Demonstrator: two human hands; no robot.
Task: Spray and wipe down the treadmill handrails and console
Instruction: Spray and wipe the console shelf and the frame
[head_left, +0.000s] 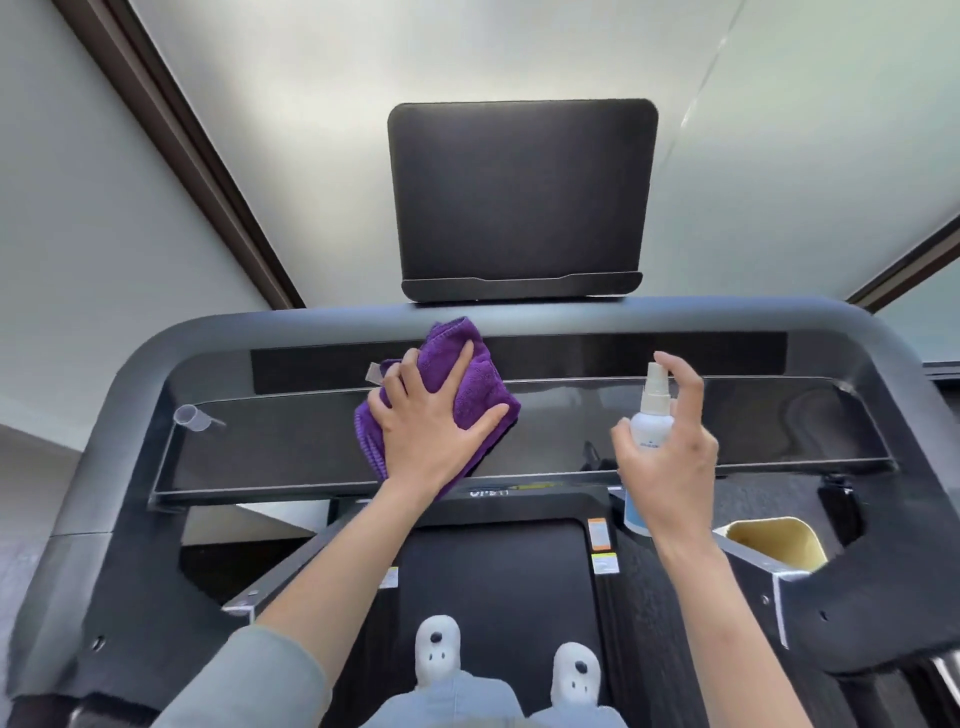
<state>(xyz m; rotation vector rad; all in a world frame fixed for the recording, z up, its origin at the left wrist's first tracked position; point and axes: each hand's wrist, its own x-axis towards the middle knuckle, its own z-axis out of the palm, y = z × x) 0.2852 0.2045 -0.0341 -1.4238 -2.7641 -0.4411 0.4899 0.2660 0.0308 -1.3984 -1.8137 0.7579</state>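
Both arms stretched forward, sleeves pushed up. Left hand (431, 415) palm down, fingers (462, 364) spread flat, pressing on a cloth (480, 389). Right hand (670, 457) curled round a spray bottle (650, 426), index finger raised above the nozzle.

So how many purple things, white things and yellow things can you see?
Purple: 1, the purple microfiber cloth pressed under the left hand.
White: 3, the white spray bottle gripped by the right hand, plus two white slippers.
Yellow: 1, the yellow bin.
Total: 5.
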